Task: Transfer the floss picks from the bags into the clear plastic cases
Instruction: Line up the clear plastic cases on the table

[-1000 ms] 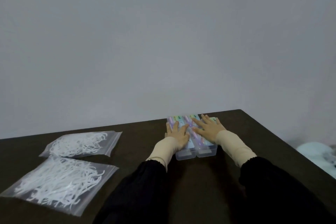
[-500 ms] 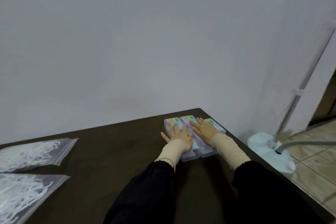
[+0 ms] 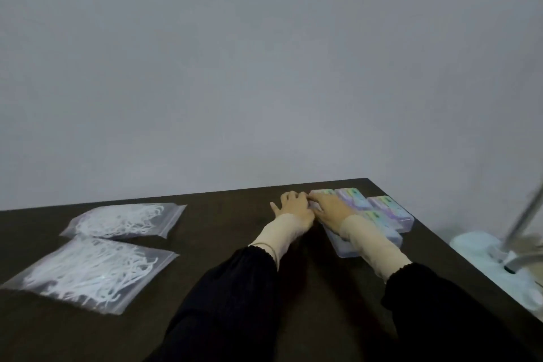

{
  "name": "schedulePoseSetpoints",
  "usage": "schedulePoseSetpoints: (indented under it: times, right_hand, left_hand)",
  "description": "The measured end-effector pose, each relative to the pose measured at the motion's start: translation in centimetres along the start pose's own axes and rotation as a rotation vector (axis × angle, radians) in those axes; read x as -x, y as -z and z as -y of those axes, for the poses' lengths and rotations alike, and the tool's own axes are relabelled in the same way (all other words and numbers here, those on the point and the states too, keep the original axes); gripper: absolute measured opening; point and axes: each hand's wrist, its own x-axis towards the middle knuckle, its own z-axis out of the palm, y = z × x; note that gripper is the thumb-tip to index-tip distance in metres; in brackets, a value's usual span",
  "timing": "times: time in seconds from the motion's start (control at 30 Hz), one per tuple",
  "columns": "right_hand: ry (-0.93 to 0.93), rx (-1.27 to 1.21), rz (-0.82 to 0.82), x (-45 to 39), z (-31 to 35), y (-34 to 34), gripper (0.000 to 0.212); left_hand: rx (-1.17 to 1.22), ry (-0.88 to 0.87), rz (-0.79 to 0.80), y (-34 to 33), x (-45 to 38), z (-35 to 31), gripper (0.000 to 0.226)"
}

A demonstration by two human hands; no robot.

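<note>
While both my hands, left hand [image 3: 293,207] and right hand [image 3: 330,209], pinch the leftmost clear plastic case [image 3: 340,244], grip unclear, white floss picks stay bagged [image 3: 97,270] far left of it; yanking risks scattering neighbouring cases [image 3: 388,210]

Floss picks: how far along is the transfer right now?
Nothing transferred yet: both bags lie full and apparently unopened. In hand: left hand and right hand are at the clear cases, at the leftmost one. Left: opening cases and bags, moving all picks.
</note>
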Motion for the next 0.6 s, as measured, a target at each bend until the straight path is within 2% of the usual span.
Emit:
schedulePoseSetpoints:
  times: [0.17,0.33,0.4,0.47,0.53,0.6]
  right_hand:
    - [0.087,-0.044,0.043,-1.1,6.9,-2.4,0.028]
    - [0.167,-0.104,0.158,-0.4,16.3,-5.2,0.02]
    - [0.16,-0.073,0.213,0.0,19.5,-6.3,0.029]
    - [0.109,-0.039,0.253,0.4,22.2,-7.2,0.048]
    - [0.037,-0.046,0.297,0.8,24.3,-8.0,0.067]
    - [-0.007,-0.033,0.364,1.2,25.7,-8.5,0.073]
  left_hand:
    - [-0.029,0.008,-0.078,3.5,4.3,7.2,0.038]
    - [-0.039,0.095,-0.145,6.5,9.3,15.2,0.032]
    - [-0.009,0.114,-0.19,7.6,11.0,17.6,0.032]
    - [-0.007,0.139,-0.269,8.8,12.8,19.6,0.031]
    - [-0.081,0.179,-0.327,10.0,14.4,21.6,0.03]
    - [-0.224,0.277,-0.327,10.8,15.7,23.3,0.033]
